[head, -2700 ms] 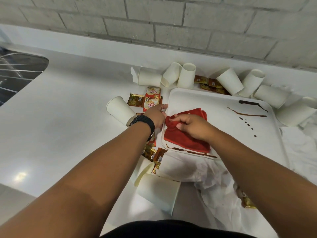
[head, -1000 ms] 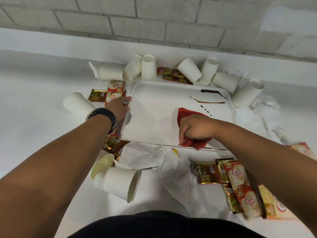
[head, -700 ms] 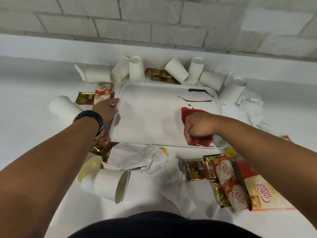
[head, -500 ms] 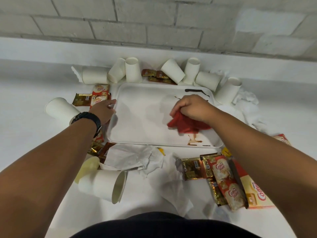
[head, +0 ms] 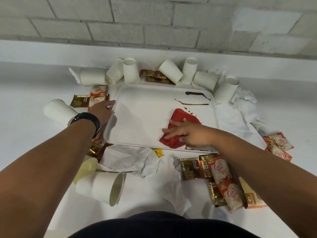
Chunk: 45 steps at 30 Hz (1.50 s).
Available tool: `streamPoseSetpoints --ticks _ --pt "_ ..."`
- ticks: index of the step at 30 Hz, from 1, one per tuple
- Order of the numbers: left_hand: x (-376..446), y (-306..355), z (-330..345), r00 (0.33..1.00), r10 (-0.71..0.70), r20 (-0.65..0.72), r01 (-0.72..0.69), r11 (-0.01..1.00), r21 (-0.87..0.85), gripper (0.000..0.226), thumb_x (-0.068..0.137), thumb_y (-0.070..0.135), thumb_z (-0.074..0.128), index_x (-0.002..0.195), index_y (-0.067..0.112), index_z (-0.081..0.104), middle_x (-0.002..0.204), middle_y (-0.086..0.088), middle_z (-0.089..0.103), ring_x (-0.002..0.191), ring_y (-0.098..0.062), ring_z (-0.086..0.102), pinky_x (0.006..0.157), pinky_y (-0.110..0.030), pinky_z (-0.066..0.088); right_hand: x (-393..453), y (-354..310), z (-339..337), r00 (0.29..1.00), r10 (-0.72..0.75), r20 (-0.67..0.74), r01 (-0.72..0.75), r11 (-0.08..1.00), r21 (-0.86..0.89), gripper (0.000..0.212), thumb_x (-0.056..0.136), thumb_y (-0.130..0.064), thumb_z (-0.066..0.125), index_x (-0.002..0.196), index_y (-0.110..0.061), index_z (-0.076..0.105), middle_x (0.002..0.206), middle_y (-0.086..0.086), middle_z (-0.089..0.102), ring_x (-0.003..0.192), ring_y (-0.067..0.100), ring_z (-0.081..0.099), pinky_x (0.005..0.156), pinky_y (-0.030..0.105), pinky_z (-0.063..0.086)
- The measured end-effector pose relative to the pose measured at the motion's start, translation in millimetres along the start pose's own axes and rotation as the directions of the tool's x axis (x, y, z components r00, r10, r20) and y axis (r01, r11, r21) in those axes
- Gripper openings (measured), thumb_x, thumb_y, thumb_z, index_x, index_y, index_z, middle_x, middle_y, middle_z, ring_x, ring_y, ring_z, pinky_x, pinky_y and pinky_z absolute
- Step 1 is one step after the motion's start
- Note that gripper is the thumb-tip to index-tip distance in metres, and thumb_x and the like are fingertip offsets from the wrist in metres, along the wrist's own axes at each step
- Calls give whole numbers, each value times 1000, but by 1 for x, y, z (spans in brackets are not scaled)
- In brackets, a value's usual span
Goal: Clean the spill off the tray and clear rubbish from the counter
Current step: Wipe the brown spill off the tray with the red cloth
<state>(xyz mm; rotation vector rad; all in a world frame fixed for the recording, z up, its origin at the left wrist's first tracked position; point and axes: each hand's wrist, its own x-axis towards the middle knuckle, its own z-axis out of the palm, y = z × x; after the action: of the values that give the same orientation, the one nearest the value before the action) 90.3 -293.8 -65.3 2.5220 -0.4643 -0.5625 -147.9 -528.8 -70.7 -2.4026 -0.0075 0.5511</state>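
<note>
left of the tray [head: 137, 100] a paper cup [head: 58, 111] lies on its side on the counter [head: 25, 93], and some sachets [head: 89, 100] lie flat just beside the tray's left rim. the left hand [head: 103, 112] rests on that rim with the fingers straight and relaxed, probably to stop the tray from sliding during the wiping. on the tray, toward its right near corner, the right hand [head: 188, 134] presses a red cloth [head: 181, 129] flat with the fingers spread apart, not curled around it, so the cloth covers more surface. behind the cloth, in the tray's far right part, the brown spill [head: 197, 98] is not yet wiped. a small brown mark shows at the near rim. in front of the tray lie crumpled napkins [head: 130, 158] and more sachets.
</note>
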Motion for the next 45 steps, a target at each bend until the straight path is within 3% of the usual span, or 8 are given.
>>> streamPoseSetpoints --ticks 14,19,21,24,27,33,38,45 --pt "1 4 0 1000 -11 -3 12 998 59 46 95 14 47 139 27 46 141 -4 50 122 -27 50 98 -34 41 -57 44 -23 998 27 -53 -31 996 -88 55 75 23 51 105 -16 74 133 -21 40 140 1 11 115 32 -9" --pt "-8 23 17 965 201 -170 -118 908 402 45 94 31 45 138 21 45 143 -13 40 129 -33 41 110 -43 34 -60 28 -31 834 268 -481 91 794 600 53 80 29 40 88 -9 76 124 4 59 120 16 54 116 46 28" --pt "-22 42 34 920 382 -90 -323 868 377 56 91 35 51 143 19 37 149 -10 34 136 -30 32 114 -41 27 -58 18 -43 755 343 -558 147 741 655 47 80 30 40 94 -2 72 117 8 64 96 13 67 105 49 42" --pt "-39 71 52 889 413 197 -457 786 416 81 85 53 57 150 21 20 158 -6 17 145 -25 15 118 -40 18 -49 10 -57 719 320 -616 158 789 594 61 87 17 47 89 -36 77 103 -8 71 100 33 67 96 53 48" --pt "-48 88 50 871 300 389 -467 750 468 100 79 61 62 152 17 11 160 -7 8 147 -22 8 118 -35 15 -33 -4 -57 720 232 -654 105 895 434 51 92 3 51 110 -43 65 110 -16 66 100 9 65 90 23 51" --pt "-50 82 47 822 192 537 -500 696 516 113 71 59 71 152 21 2 160 -7 -6 148 -23 -1 118 -35 10 15 -28 -13 956 105 -274 -80 992 101 35 96 -34 52 131 -36 55 141 -9 52 130 13 46 109 35 35" --pt "-47 78 53 816 245 523 -544 628 556 111 74 55 71 152 17 1 160 -10 -5 147 -27 3 119 -36 15 16 -2 14 974 -64 -216 70 997 17 37 93 -2 54 121 -23 66 145 -11 46 143 5 23 121 40 3" --pt "-47 73 51 822 228 522 -531 640 556 112 76 52 71 152 17 -4 160 -8 -11 147 -29 -1 118 -39 14 -18 27 -3 985 -128 -113 118 989 -94 57 76 19 56 122 -14 64 143 -9 43 138 3 19 117 36 -1"
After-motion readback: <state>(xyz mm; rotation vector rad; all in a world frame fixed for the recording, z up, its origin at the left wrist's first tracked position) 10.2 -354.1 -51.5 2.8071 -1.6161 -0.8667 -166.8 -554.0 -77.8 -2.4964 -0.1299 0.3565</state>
